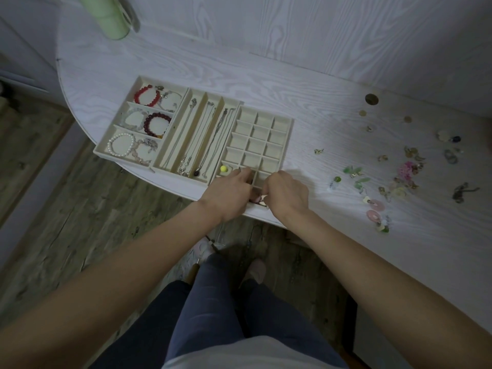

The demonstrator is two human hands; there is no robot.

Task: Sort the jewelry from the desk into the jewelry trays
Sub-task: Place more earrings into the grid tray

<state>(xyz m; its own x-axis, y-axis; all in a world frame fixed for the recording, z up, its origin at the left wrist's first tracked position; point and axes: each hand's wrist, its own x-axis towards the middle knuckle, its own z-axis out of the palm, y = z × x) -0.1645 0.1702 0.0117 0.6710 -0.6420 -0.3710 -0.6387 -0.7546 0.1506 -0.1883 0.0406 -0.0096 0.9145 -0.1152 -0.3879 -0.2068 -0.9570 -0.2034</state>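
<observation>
Left hand (229, 189) and right hand (286, 194) are meeting, fingers curled and pinching a small pink piece (257, 199) over the grid tray's (262, 141) nearest cells. Loose jewelry (399, 177) is lying at three o'clock; bracelet tray (106, 147) at ten o'clock.

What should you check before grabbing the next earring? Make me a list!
1. Piece being placed is settled in its cell: cannot tell; both hands, left and right, cover the near cells of the grid tray.
2. Free cells left: ok, most are bare.
3. Yellow bead sits in a cell: ok.
4. Loose jewelry still waiting on the desk: ok, plenty to the right.
5. Hands free for the next grab: not ok, both are busy at the tray.
6. Tray fully on the desk: cannot tell, its near edge is hidden by the hands.
</observation>
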